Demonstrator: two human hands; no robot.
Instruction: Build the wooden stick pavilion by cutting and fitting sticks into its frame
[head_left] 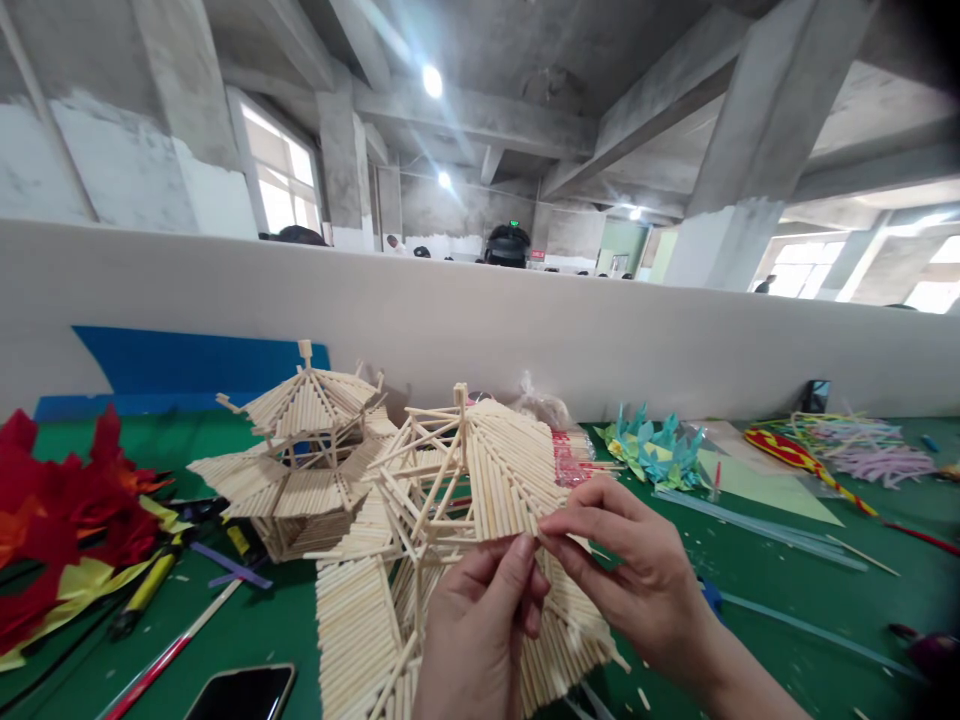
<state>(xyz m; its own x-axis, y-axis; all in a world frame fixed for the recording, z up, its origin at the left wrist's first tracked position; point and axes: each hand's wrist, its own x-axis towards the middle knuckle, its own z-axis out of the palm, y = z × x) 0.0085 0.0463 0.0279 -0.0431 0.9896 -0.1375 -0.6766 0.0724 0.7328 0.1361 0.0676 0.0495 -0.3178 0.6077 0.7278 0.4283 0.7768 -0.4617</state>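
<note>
The desk (750,590) in front of you is green, with a white partition (525,330) along its far edge. On it, in front of you, stands the roof frame (450,500), an unfinished stick structure with slatted panels spilling toward you. Left of the frame stands a finished stick pagoda (300,450), touching it. Far left of the frame lie red paper flowers (67,520); right of it, teal paper flowers (652,450). A phone (240,692) lies at the desk's near edge, left of the frame. Your left hand (480,630) and right hand (630,570) meet at the frame's lower right edge, fingertips pinching the end of a slatted panel there, both closed on it.
</note>
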